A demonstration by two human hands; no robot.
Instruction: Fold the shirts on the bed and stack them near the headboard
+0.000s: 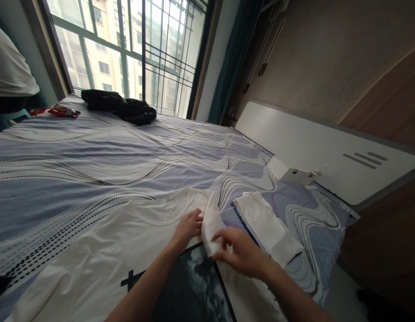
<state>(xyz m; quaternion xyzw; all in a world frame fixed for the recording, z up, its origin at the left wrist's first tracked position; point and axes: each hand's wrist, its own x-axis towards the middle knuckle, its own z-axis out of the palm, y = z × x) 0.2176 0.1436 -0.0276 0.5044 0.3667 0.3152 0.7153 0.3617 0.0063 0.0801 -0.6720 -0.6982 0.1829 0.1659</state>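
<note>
A white T-shirt (103, 250) with a dark printed picture (194, 286) lies spread on the bed, its neckline towards the far side. The shirt's right sleeve (210, 219) is turned inward over the body. My left hand (188, 229) rests on the shirt just left of this folded sleeve, fingers stretched out. Over the sleeve's right side is my right hand (239, 251), its thumb and fingers bent but apart, with nothing visible between them. Folded white clothing (269, 228) with a dark blue layer beneath lies right of the shirt.
The bed (133, 147) has a blue-grey sheet with wavy lines. Black clothing (118, 105) and a red packet (64, 111) lie at the far edge. A white box (289, 172) stands by the headboard (321, 152). A person in a white top (10, 62) is at far left.
</note>
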